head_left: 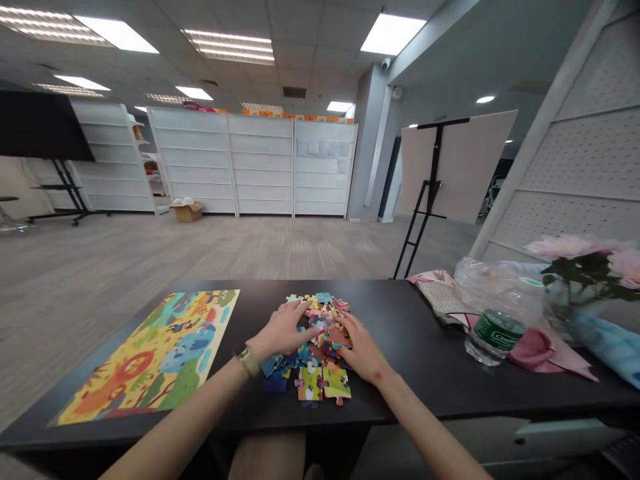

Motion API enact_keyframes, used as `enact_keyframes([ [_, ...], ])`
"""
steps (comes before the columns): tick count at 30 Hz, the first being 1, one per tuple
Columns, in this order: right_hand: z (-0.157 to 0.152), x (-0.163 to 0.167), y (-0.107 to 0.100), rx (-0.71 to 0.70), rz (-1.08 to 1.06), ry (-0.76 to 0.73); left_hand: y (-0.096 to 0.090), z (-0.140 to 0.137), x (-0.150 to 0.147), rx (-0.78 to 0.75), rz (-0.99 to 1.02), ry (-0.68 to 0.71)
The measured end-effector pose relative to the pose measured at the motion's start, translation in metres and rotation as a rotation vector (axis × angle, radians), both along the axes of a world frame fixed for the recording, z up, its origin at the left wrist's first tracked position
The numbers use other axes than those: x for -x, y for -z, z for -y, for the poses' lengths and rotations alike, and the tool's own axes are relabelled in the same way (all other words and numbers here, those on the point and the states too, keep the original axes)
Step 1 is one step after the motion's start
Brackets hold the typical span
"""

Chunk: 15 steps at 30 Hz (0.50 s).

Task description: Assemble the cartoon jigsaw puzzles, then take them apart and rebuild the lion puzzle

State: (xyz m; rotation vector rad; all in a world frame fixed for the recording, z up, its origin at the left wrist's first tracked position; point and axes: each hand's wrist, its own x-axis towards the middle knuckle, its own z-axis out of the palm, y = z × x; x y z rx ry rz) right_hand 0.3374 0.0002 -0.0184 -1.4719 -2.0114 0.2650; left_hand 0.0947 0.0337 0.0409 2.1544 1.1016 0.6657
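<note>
A heap of colourful jigsaw puzzle pieces (320, 333) lies on the dark table in front of me. My left hand (287, 328) rests over the heap's left side, its fingers spread. On the right side my right hand (361, 347) touches the pieces, fingers apart as well. Both hands partly cover the pile. At the near edge of the heap, two yellow-green puzzle pieces (311, 385) lie side by side, and a dark blue piece (275, 381) is to their left. A watch with a pale strap (249, 361) is on my left wrist.
A bright picture sheet with cartoon animals (165, 353) lies on the table's left. To the right stand a plastic bottle with a green label (500, 327), pink cloth (540, 350) and pink flowers (565, 247). An easel (425, 193) stands beyond the table.
</note>
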Motion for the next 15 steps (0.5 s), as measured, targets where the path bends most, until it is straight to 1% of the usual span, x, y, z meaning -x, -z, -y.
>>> enact_keyframes([
  [1,-0.002,0.002,-0.001,-0.018,-0.028,0.009,0.005,0.014,0.010,-0.051,-0.108,-0.044],
  [3,-0.007,0.008,-0.006,-0.055,-0.051,0.022,0.018,0.041,0.024,-0.101,-0.290,-0.109],
  [5,-0.012,0.018,-0.013,-0.062,0.001,0.015,0.032,0.061,0.031,-0.143,-0.396,-0.172],
  [6,-0.015,0.023,-0.017,-0.047,0.047,0.000,0.038,0.067,0.032,-0.154,-0.424,-0.196],
  [8,-0.018,0.032,-0.025,0.007,0.136,-0.050,0.047,0.069,0.030,-0.167,-0.445,-0.212],
  [11,-0.016,0.038,-0.035,0.074,0.189,-0.100,0.053,0.059,0.030,-0.195,-0.419,-0.187],
  [13,-0.009,0.034,-0.038,0.065,0.191,-0.091,0.052,0.049,0.033,-0.212,-0.385,-0.175],
  [15,0.005,0.027,-0.036,0.049,0.197,-0.077,0.051,0.040,0.039,-0.216,-0.357,-0.167],
])
